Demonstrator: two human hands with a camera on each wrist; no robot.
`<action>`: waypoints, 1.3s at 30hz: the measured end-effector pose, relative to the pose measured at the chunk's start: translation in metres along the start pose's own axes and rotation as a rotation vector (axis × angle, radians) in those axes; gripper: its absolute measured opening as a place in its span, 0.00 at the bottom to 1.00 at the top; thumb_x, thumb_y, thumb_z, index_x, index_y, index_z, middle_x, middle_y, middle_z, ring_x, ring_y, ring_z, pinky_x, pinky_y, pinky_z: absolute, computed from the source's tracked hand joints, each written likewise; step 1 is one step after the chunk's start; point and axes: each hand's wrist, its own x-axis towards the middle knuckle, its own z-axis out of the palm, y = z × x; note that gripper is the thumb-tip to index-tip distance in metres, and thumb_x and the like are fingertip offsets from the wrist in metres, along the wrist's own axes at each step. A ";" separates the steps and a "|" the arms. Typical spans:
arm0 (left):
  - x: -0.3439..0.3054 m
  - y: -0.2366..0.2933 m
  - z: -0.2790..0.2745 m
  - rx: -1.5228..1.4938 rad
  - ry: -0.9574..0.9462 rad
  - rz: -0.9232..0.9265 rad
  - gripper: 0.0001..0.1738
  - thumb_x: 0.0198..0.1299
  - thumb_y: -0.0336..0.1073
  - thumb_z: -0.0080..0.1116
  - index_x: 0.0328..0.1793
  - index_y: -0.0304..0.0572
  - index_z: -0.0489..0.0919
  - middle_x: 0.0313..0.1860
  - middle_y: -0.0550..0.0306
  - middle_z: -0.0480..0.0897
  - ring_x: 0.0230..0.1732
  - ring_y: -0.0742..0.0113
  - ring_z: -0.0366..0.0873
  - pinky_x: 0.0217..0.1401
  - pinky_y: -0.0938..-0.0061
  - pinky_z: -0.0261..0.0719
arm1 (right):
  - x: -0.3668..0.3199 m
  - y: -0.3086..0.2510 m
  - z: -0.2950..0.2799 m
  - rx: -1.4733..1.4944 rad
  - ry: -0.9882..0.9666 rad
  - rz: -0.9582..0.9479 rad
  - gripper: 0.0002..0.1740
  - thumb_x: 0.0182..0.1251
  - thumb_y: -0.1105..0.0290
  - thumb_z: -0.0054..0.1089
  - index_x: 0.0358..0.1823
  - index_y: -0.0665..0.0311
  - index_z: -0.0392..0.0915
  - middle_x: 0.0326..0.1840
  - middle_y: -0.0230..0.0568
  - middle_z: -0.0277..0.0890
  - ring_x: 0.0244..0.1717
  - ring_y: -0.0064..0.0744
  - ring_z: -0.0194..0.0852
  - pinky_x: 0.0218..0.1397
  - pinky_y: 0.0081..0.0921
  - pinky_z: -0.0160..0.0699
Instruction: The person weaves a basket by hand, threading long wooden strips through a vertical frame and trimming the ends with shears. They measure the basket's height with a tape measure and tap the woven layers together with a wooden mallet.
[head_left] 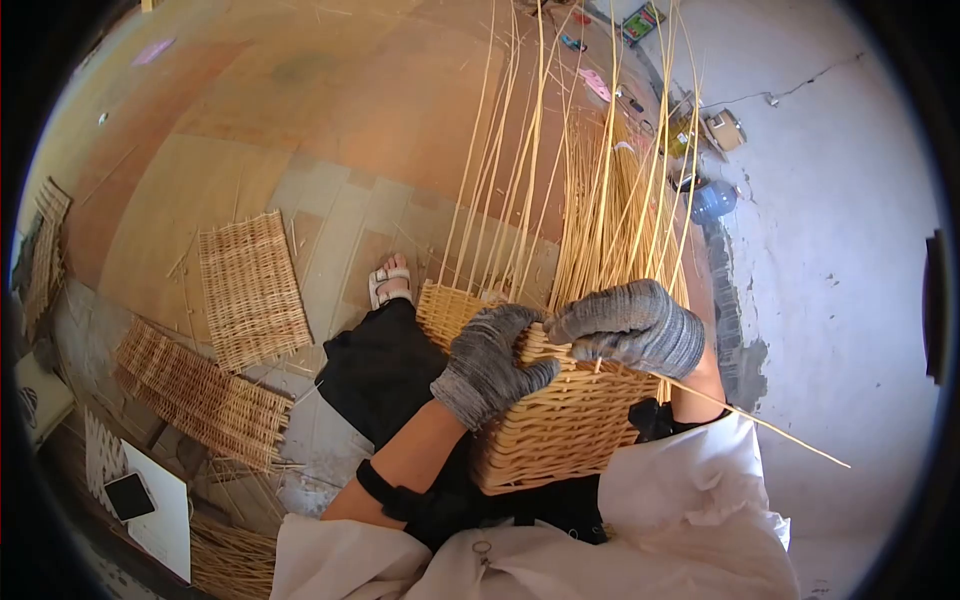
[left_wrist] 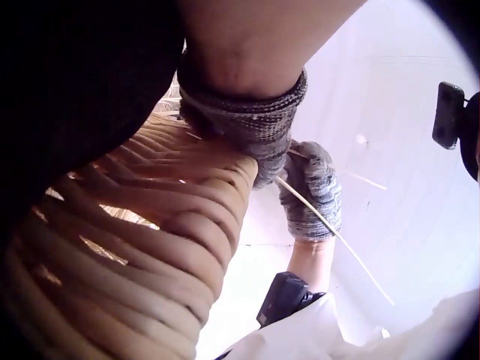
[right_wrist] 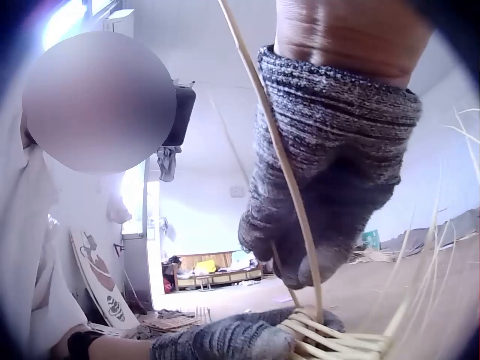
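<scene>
A partly woven wicker basket point(head_left: 560, 425) rests at the person's lap, tall uncut stakes point(head_left: 530, 150) rising from its far side. At its upper edge the left hand point(head_left: 490, 365), in a grey knit glove, grips the weave, thumb on the near face. The gloved right hand point(head_left: 635, 325) is close beside it over the same edge. Its curled fingers point(right_wrist: 322, 259) pinch a thin wicker strand that runs through them. Another loose strand point(right_wrist: 289, 172) leaves the rim and passes in front of that hand; in the head view its free end point(head_left: 800, 444) points right.
Flat woven panels point(head_left: 255, 290) lie on the floor at left, near a white board point(head_left: 160, 510) with a phone point(head_left: 130, 496) on it. A bundle of long wicker rods point(head_left: 590, 200) stands beyond the basket. Along the right wall sits a water bottle point(head_left: 712, 202).
</scene>
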 end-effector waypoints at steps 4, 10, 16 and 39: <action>0.001 -0.015 0.003 -0.070 0.000 0.079 0.37 0.41 0.48 0.68 0.56 0.38 0.71 0.48 0.48 0.75 0.48 0.59 0.72 0.52 0.69 0.70 | -0.019 0.006 0.005 0.050 0.478 0.127 0.12 0.58 0.70 0.58 0.40 0.70 0.77 0.36 0.44 0.78 0.35 0.34 0.78 0.40 0.26 0.78; -0.018 -0.020 -0.008 -0.580 0.239 -0.005 0.23 0.53 0.34 0.59 0.56 0.39 0.72 0.46 0.58 0.76 0.40 0.75 0.70 0.43 0.81 0.71 | -0.083 0.021 0.037 0.540 0.557 0.544 0.08 0.61 0.72 0.53 0.37 0.69 0.77 0.32 0.39 0.76 0.35 0.27 0.75 0.39 0.19 0.74; -0.131 -0.063 -0.041 -0.385 0.618 -0.153 0.08 0.56 0.25 0.52 0.42 0.38 0.78 0.36 0.57 0.79 0.41 0.71 0.75 0.48 0.79 0.73 | -0.091 -0.008 0.074 0.575 0.189 0.551 0.18 0.61 0.63 0.53 0.22 0.74 0.74 0.17 0.42 0.72 0.19 0.29 0.72 0.23 0.24 0.71; -0.529 -0.356 0.003 0.344 0.331 -1.706 0.23 0.53 0.35 0.50 0.59 0.55 0.72 0.49 0.47 0.77 0.43 0.49 0.78 0.47 0.63 0.76 | -0.034 -0.046 0.131 0.308 0.044 0.541 0.31 0.53 0.44 0.59 0.31 0.72 0.72 0.19 0.42 0.72 0.18 0.32 0.75 0.21 0.23 0.75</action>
